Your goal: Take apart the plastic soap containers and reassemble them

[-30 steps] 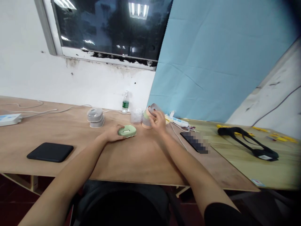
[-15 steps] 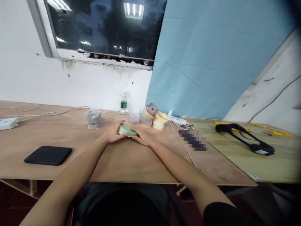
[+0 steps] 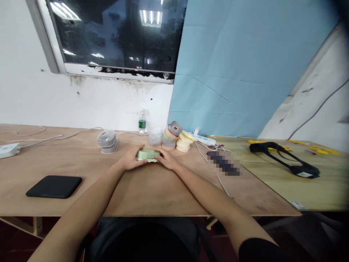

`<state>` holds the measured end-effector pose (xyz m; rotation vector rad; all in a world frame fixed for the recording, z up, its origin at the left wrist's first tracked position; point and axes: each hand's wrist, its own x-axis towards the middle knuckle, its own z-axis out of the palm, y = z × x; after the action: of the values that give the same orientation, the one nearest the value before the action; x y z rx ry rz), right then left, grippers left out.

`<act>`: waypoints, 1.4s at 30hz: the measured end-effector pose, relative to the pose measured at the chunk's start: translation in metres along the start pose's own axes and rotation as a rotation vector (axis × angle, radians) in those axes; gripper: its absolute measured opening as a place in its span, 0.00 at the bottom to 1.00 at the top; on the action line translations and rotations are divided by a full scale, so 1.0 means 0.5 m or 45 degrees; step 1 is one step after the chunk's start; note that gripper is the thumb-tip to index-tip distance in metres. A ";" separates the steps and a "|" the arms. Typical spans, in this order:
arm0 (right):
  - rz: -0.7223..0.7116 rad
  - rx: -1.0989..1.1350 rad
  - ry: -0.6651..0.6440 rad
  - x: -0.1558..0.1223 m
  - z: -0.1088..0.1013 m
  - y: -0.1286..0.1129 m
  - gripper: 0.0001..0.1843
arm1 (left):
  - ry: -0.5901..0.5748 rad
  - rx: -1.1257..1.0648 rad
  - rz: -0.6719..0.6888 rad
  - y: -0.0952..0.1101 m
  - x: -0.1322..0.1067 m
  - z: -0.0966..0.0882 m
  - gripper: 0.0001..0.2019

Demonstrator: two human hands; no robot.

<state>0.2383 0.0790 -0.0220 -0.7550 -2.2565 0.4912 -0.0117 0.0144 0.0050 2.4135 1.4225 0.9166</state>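
Left hand: the left hand (image 3: 130, 159) lies palm down, its fingers (image 3: 139, 150) slightly spread and curved over the near left part of the case, touching it.

Right hand: the right hand (image 3: 168, 161) lies palm down, its fingers (image 3: 159, 154) loosely together and pressed against the case's right end.

Held thing: a pale green plastic case (image 3: 147, 155) lies flat on the surface between both hands, touching each, with its ends partly covered by the fingers.

Just beyond the hands: a clear plastic cup (image 3: 155, 137), a stack of coloured tape rolls (image 3: 169, 140) and cream tape rolls (image 3: 184, 143) stand close together. Grey tape rolls (image 3: 107, 141) sit further left, and a water bottle (image 3: 142, 122) stands behind them all.

Surface: a plywood desk (image 3: 152, 193) carries a black pad (image 3: 53, 187) at left, a white power strip (image 3: 8, 150) with cables (image 3: 60, 135), and a pixelated dark object (image 3: 223, 163) at right. A paler wooden board (image 3: 272, 189) adjoins it, holding a black strap (image 3: 283, 159) and yellow pieces (image 3: 323, 151).

Room: a white wall (image 3: 81, 103) with stains runs behind the desk, below a dark window (image 3: 109, 36). A blue sheet (image 3: 226, 69) hangs beside the window.
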 end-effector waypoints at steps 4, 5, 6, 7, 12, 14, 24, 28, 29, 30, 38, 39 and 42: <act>-0.011 0.038 0.068 -0.003 -0.002 -0.007 0.30 | 0.028 0.017 0.026 -0.010 0.001 0.000 0.42; -0.017 0.016 0.083 -0.003 -0.002 -0.008 0.30 | 0.036 0.019 0.030 -0.012 0.000 0.000 0.41; -0.025 -0.020 0.094 -0.004 -0.003 -0.009 0.28 | 0.040 0.022 0.032 -0.014 0.000 0.000 0.41; -0.035 -0.065 0.095 -0.004 -0.003 -0.010 0.25 | 0.042 0.024 0.034 -0.015 0.000 -0.001 0.41; -0.097 -0.176 0.079 -0.003 -0.006 -0.011 0.21 | 0.054 0.027 0.051 -0.015 0.001 -0.001 0.41; -0.081 -0.148 0.079 -0.002 -0.006 -0.007 0.20 | 0.069 0.028 0.078 -0.015 0.001 -0.001 0.42; -0.040 -0.058 0.132 -0.001 -0.002 0.010 0.20 | 0.098 -0.005 0.141 -0.017 0.009 0.004 0.22; -0.074 -0.093 0.124 -0.002 0.000 0.001 0.26 | 0.198 -0.051 0.080 -0.024 0.016 0.002 0.15; -0.076 -0.126 0.131 -0.002 0.000 0.000 0.28 | 0.240 -0.082 0.055 -0.025 0.017 0.004 0.15; -0.078 -0.166 0.145 -0.002 0.000 -0.001 0.30 | 0.278 -0.117 0.029 -0.024 0.018 0.006 0.16; -0.342 -0.560 0.256 -0.002 -0.013 0.002 0.34 | 0.525 -0.794 -0.291 0.000 0.031 0.021 0.21; -0.393 -0.586 0.266 -0.001 -0.014 0.002 0.32 | 0.529 -0.868 -0.331 0.001 0.032 0.020 0.22; -0.509 -0.617 0.291 0.000 -0.016 0.003 0.24 | 0.529 -0.963 -0.408 0.001 0.033 0.013 0.23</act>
<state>0.2445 0.0815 -0.0174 -0.5290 -2.2455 -0.3268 -0.0016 0.0288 0.0068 1.4567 1.2070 1.5673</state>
